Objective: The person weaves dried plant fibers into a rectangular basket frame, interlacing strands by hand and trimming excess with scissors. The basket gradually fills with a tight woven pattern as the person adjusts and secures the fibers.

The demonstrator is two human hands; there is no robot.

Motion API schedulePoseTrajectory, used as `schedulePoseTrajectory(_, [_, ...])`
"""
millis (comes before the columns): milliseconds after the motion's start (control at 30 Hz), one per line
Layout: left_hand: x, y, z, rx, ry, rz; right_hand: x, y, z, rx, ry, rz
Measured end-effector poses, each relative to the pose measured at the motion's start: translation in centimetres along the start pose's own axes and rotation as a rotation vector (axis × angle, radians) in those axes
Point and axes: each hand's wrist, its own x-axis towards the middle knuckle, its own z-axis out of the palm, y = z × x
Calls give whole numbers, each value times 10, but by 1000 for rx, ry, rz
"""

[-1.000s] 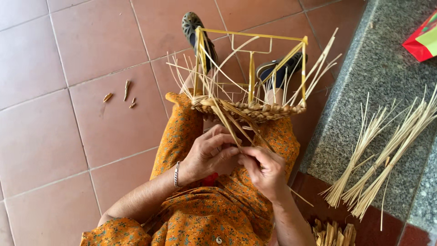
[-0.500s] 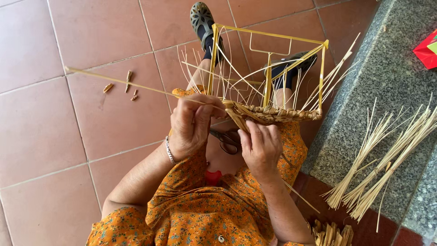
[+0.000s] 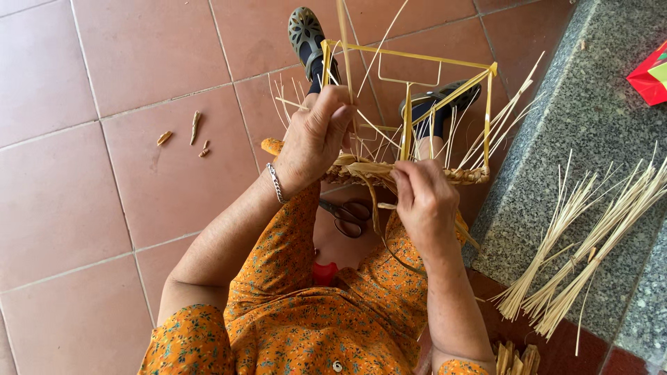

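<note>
A yellow wire frame (image 3: 410,57) with a woven straw rim (image 3: 458,175) rests on my lap above my feet. My left hand (image 3: 314,139) is raised beside the frame and pinches a long pale straw strand (image 3: 343,35) that runs up out of view. My right hand (image 3: 424,201) grips the woven rim at its front edge, fingers closed on the weave. Loose straw ends stick up all around the frame. A pair of scissors (image 3: 347,214) lies on my orange dress between my arms.
A bundle of loose straw stalks (image 3: 583,236) lies on the grey stone ledge (image 3: 597,104) at right. A red packet (image 3: 649,73) sits at the ledge's far end. Small straw scraps (image 3: 194,132) lie on the terracotta tile floor (image 3: 139,55). More cut straw (image 3: 514,357) sits at bottom right.
My left hand has pulled the strand through, swinging it from pointing left to pointing up. The right hand has stayed on the woven rim. The view has shifted slightly.
</note>
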Motion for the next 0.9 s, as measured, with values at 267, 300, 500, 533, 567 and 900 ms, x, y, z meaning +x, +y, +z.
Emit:
schedulePoseTrajectory(267, [-34, 19, 6, 7, 167, 4, 6, 3, -1, 28, 50, 18])
schedulePoseTrajectory(300, [-37, 20, 8, 65, 93, 80, 5, 4, 1, 38, 54, 10])
schedulePoseTrajectory(500, [-43, 11, 27, 305, -166, 190, -3, 10, 5, 42, 97, -55])
schedulePoseTrajectory(533, [-43, 11, 31, 336, -202, 147, -4, 8, 4, 39, 115, -57])
schedulePoseTrajectory(567, [-44, 10, 34, 365, -240, 99, -5, 5, 1, 13, 115, -62])
schedulePoseTrajectory(900, [-26, 4, 44, 428, -462, -108, -14, -9, -1, -243, 19, -117])
